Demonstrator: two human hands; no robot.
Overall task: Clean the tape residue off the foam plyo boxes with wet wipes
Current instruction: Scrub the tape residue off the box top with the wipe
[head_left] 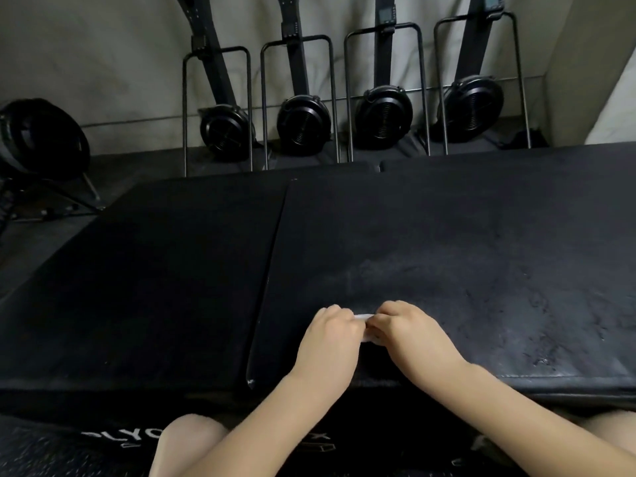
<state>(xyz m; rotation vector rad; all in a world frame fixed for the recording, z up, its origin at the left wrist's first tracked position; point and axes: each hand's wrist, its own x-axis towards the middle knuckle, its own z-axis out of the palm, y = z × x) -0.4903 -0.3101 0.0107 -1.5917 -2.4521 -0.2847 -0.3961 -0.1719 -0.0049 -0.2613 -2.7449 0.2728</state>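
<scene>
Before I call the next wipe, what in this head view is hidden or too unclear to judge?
- Wet wipe: mostly hidden between the left hand and right hand; its size and how dirty it is can't be told.
- Box lettering: partly covered by the forearms and a knee.
- Right plyo box: cut off by the right edge.
- Residue under the hands: covered.

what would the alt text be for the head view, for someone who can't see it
A person's left hand and right hand pinch a small white wet wipe between them over the scuffed top of a black foam plyo box. A second black foam box sits alongside, and four black upright rowing machines stand against the wall behind.
</scene>
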